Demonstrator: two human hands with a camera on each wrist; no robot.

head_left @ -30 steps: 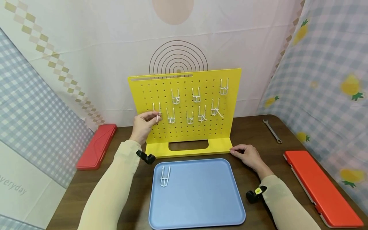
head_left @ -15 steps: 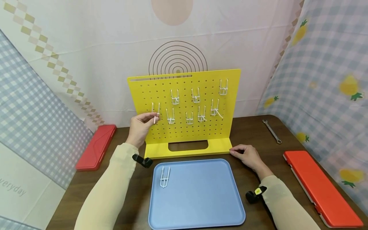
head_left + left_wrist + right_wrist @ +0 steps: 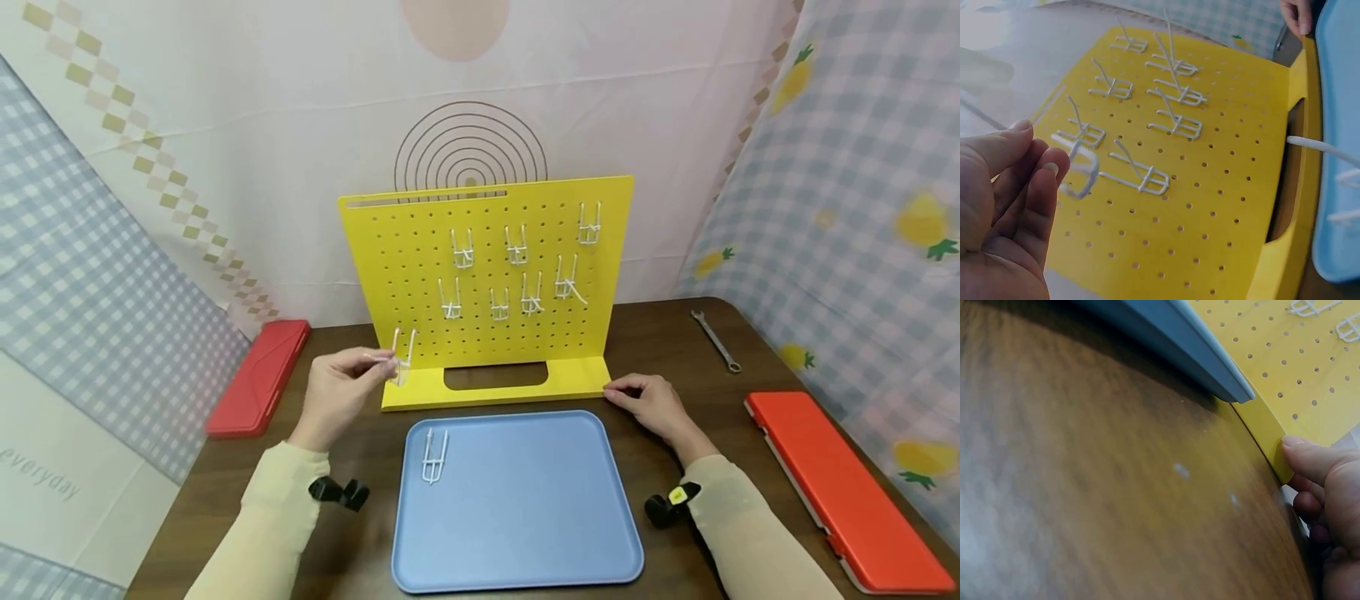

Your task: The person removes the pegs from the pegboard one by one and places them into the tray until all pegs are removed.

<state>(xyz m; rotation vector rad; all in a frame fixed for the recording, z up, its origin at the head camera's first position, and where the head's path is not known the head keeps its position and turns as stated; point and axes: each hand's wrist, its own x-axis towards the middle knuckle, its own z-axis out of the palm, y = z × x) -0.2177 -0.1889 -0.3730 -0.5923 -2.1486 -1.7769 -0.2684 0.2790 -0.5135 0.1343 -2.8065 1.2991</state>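
Observation:
In my left hand (image 3: 339, 393) I pinch a white wire pegboard hook (image 3: 406, 357) between thumb and fingers. In the head view its prongs point up, overlapping the lower left of the yellow pegboard (image 3: 420, 242). The left wrist view shows the held hook (image 3: 1088, 172) blurred, in front of several hooks hanging on the board, such as a wire hook (image 3: 1147, 181). My right hand (image 3: 654, 408) grips the front right corner of the pegboard's base, thumb (image 3: 1313, 456) on top and fingers curled at the edge. Another white hook (image 3: 432, 461) lies on the blue tray (image 3: 525, 500).
The tray sits right in front of the pegboard base. A red case (image 3: 258, 379) lies at the left, and an orange-red case (image 3: 847, 492) at the right. A wrench (image 3: 716, 342) rests on the wooden table (image 3: 678, 333) at the back right. Curtains surround the table.
My left hand has moved down and to the left, carrying the hook from mid-board to near the base. My right hand has stayed on the base corner.

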